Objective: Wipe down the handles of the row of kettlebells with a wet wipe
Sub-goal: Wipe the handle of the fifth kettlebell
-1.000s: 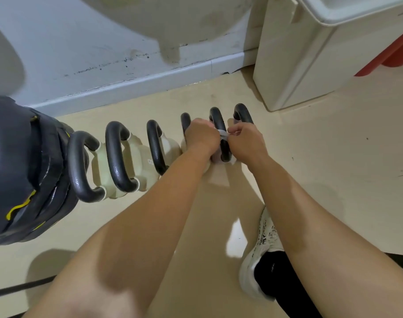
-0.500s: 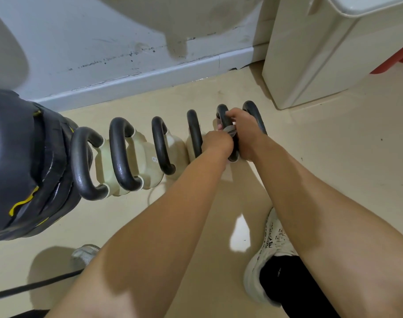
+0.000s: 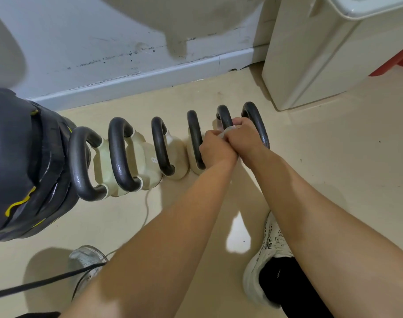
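Note:
Several cream kettlebells with black handles stand in a row on the floor. Both my hands are closed around the handle of the second kettlebell from the right (image 3: 224, 115). My right hand (image 3: 244, 136) grips the upper part of that handle with a pale wet wipe (image 3: 228, 130) bunched under its fingers. My left hand (image 3: 215, 149) is wrapped lower on the same handle, pressed against the right hand. The lower half of this handle and its body are hidden by my hands. The rightmost handle (image 3: 256, 125) stands just behind my right hand.
A large black weight with yellow marks (image 3: 23, 166) fills the left side. A cream cabinet (image 3: 310, 53) stands at the back right, a grey wall with baseboard (image 3: 127, 81) behind the row. My white shoes (image 3: 267, 255) and a black cable (image 3: 35, 283) lie on the beige floor.
My hands have come together on the second handle from the right; the left hand slid down next to the right. The camera has tilted down and nearer, bringing my left shoe into view.

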### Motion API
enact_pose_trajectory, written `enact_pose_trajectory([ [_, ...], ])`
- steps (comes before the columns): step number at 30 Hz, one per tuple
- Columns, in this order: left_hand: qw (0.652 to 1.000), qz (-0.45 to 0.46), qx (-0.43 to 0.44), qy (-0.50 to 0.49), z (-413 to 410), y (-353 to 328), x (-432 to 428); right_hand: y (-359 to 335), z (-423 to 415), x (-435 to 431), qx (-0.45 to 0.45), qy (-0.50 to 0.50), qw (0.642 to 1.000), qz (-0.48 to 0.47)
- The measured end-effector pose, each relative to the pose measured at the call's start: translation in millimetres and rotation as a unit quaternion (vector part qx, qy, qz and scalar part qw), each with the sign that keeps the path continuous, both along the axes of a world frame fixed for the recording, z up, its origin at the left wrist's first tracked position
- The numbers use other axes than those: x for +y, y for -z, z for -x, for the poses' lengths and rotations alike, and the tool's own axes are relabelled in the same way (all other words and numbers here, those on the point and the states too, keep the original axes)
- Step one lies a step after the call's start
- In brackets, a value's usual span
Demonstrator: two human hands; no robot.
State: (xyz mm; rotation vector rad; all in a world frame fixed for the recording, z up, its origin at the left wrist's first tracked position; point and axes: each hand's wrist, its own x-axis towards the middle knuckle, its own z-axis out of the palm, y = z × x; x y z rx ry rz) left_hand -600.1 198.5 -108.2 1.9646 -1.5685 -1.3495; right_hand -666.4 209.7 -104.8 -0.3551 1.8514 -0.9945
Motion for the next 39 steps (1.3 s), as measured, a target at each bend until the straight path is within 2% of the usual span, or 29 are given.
enact_pose_trajectory([
  [4,0.972,0.124,-0.101,0.17,-18.7,-8.1,1.4,4.9,0.7,12.3,0.1,-0.039,0.994,0.003],
  [8,0.867,0.262,-0.25,0.343,-23.3,-18.3,-15.4,7.1,0.9,16.9,0.228,-0.064,0.971,-0.014],
  [12,0.785,0.353,-0.337,0.381,-21.5,-23.0,-27.0,7.7,-2.0,20.6,0.242,-0.053,0.969,0.018],
  [15,0.735,0.415,-0.355,0.401,-25.4,-17.0,-40.9,6.2,0.7,24.2,0.249,-0.063,0.966,0.024],
  [18,0.763,0.402,-0.307,0.403,-26.4,-20.0,-58.6,7.3,7.3,26.3,0.247,-0.072,0.966,0.027],
  [21,0.892,0.214,-0.218,0.333,-19.2,-38.1,-64.5,7.8,10.0,26.9,0.247,-0.075,0.965,0.037],
  [22,0.924,0.151,-0.177,0.305,-16.8,-37.7,-68.7,7.1,10.7,27.1,0.245,-0.07,0.966,0.044],
  [24,0.957,0.094,-0.092,0.258,-13.4,-39.0,-71.7,7.6,12.1,27.8,0.254,-0.071,0.963,0.053],
  [26,0.967,0.08,-0.031,0.238,-10.3,-42.8,-69.1,8.9,14.3,28.0,0.258,-0.07,0.962,0.057],
  [29,0.966,0.062,0.013,0.251,-9.0,-48.0,-62.9,6.4,15.1,25.0,0.243,-0.062,0.966,0.058],
  [33,0.951,-0.054,0.064,0.299,-7.2,-55.3,-56.5,3.0,13.3,21.4,0.262,-0.089,0.958,0.071],
  [34,0.948,-0.053,0.064,0.308,-7.9,-54.4,-55.9,3.0,12.3,22.4,0.282,-0.096,0.951,0.081],
  [36,0.952,0.016,0.061,0.3,-11.7,-49.1,-53.0,4.7,11.4,26.3,0.297,-0.083,0.946,0.1],
  [39,0.966,0.094,0.066,0.23,-21.3,-36.1,-48.1,2.5,11.8,32.2,0.255,-0.038,0.961,0.096],
])
